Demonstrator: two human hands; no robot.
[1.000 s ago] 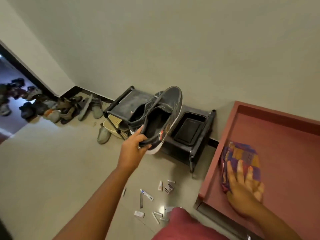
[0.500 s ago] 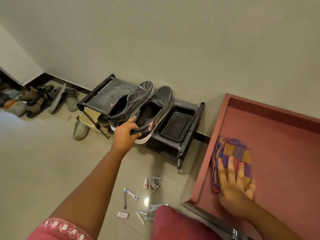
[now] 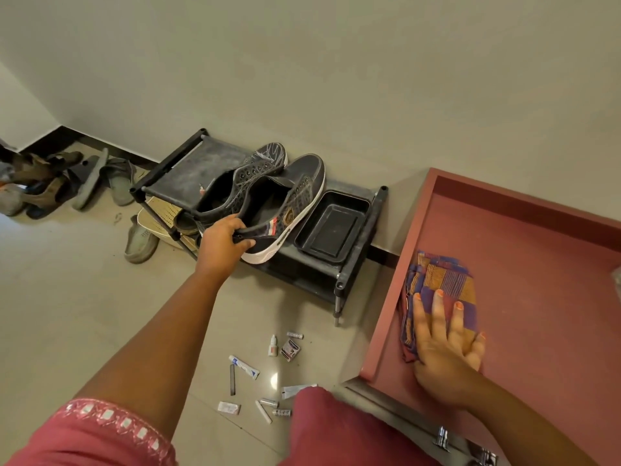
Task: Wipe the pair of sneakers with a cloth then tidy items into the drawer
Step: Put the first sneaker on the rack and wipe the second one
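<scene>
Two dark grey sneakers lie side by side on top of a low black shoe rack (image 3: 174,176). My left hand (image 3: 221,242) grips the heel of the right sneaker (image 3: 295,196), which has a white sole and rests beside the left sneaker (image 3: 242,179). My right hand (image 3: 443,341) lies flat, fingers spread, on a folded purple and orange checked cloth (image 3: 443,284) inside the open reddish drawer (image 3: 537,247). Several small tubes and packets (image 3: 265,375) are scattered on the floor below the rack.
A black plastic tray (image 3: 332,227) sits on the rack's right end. Sandals and slippers (image 3: 84,179) lie along the wall at left, one grey slipper (image 3: 141,238) by the rack. A pink-clothed knee (image 3: 336,428) and the drawer's front edge with metal handle (image 3: 443,435) are near me.
My left hand lowered the right sneaker from the air onto the rack beside the other one. My right hand stayed pressed on the cloth in the drawer.
</scene>
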